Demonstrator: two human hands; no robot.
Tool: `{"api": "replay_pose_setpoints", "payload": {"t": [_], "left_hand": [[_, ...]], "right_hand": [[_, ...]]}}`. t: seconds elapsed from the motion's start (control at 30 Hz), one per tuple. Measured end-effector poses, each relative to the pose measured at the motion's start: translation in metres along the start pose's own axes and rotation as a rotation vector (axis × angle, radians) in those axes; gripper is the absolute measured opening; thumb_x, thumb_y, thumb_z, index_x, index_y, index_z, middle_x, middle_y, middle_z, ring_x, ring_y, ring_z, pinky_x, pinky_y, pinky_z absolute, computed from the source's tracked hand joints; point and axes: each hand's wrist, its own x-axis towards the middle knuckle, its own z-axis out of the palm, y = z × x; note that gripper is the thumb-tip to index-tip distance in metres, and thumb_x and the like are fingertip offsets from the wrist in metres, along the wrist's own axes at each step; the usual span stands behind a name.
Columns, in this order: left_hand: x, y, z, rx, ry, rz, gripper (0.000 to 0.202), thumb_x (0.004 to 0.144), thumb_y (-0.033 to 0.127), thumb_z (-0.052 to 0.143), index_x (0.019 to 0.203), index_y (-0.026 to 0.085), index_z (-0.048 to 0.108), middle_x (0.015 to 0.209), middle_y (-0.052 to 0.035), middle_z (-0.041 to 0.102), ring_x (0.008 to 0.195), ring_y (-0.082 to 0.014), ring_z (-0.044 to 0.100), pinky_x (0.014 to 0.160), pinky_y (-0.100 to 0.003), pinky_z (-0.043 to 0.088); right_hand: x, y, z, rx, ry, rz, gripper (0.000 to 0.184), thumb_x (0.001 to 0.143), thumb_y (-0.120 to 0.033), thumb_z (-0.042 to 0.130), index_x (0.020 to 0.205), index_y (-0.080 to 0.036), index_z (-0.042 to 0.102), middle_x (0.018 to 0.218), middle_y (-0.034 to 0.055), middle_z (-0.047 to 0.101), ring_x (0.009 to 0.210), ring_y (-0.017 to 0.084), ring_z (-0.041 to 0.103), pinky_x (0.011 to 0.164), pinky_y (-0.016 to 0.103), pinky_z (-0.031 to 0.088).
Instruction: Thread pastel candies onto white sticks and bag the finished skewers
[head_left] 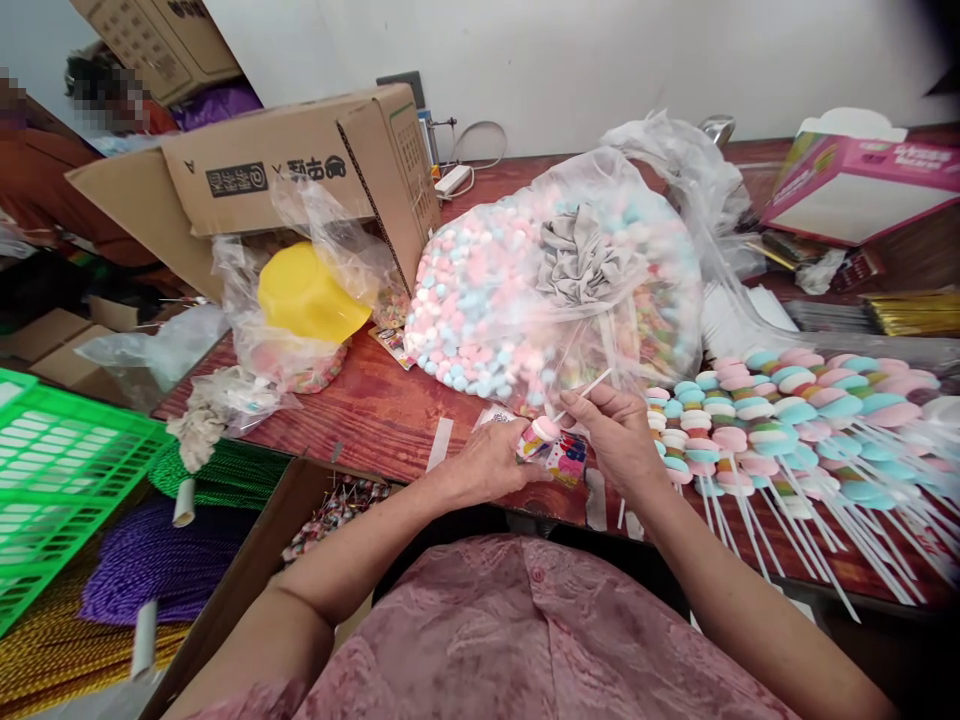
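Observation:
In front of my body, my left hand (504,462) is closed around a marshmallow lollipop (541,432) with a pink and white top. My right hand (611,425) pinches its white stick, which points up and to the right. Colourful printed packaging (566,460) lies beneath the two hands. Just beyond them rests a large clear bag of pink, white and blue marshmallows (480,300), with a crumpled grey cloth (581,260) on top. Right of my right hand, many marshmallow lollipops (780,410) lie piled in rows, their white sticks toward me.
A cardboard box (285,160) stands back left, a yellow bowl (311,292) in plastic before it. A green basket (67,480) and purple twisted cords (172,560) are lower left. A pink carton (862,185) sits back right. Another person (75,190) is at far left.

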Motion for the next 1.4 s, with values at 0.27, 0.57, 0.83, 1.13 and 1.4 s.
{"api": "replay_pose_setpoints", "payload": {"t": [0.27,0.57,0.83,1.13,1.4], "left_hand": [[0.012,0.006,0.002,0.218,0.176,-0.064,0.022,0.079,0.033,0.069,0.093,0.017,0.066,0.082,-0.0034,0.069,0.077,-0.0194,0.062,0.069,-0.026,0.040],[-0.001,-0.016,-0.010,-0.146,0.013,-0.052,0.035,0.075,0.043,0.074,0.094,0.015,0.072,0.084,-0.0012,0.068,0.079,-0.0167,0.060,0.072,-0.024,0.044],[-0.013,-0.013,-0.019,-0.557,-0.419,-0.080,0.044,0.060,0.037,0.085,0.095,0.014,0.070,0.084,0.0012,0.065,0.078,-0.0142,0.056,0.073,-0.024,0.045],[-0.017,-0.016,-0.010,-0.634,-0.559,-0.203,0.051,0.050,0.046,0.090,0.066,0.017,0.052,0.054,0.0081,0.047,0.049,-0.0069,0.041,0.046,-0.020,0.029],[-0.017,-0.009,-0.001,-0.674,-0.471,-0.197,0.049,0.049,0.039,0.091,0.072,0.017,0.055,0.053,0.0093,0.048,0.044,-0.0062,0.041,0.043,-0.020,0.031]], "right_hand": [[-0.009,0.006,0.028,-0.008,0.121,-0.058,0.038,0.076,-0.048,0.074,0.056,-0.018,0.063,0.053,-0.0012,0.059,0.051,0.012,0.050,0.053,0.025,0.042],[-0.006,-0.006,-0.016,-0.022,-0.064,-0.187,0.020,0.081,-0.039,0.074,0.071,-0.023,0.078,0.081,0.0044,0.073,0.082,0.019,0.067,0.075,0.032,0.053],[-0.005,-0.023,-0.036,-0.095,-0.399,-0.237,0.016,0.086,-0.039,0.071,0.078,-0.028,0.081,0.077,0.0033,0.072,0.085,0.021,0.064,0.083,0.036,0.051],[-0.020,-0.030,-0.030,-0.093,-0.481,-0.242,0.019,0.088,-0.041,0.068,0.080,-0.028,0.081,0.076,0.0048,0.073,0.097,0.027,0.064,0.096,0.046,0.046],[-0.035,-0.021,-0.014,-0.041,-0.433,-0.144,0.024,0.086,-0.042,0.069,0.073,-0.025,0.078,0.075,0.0046,0.072,0.085,0.022,0.065,0.082,0.035,0.051]]}}
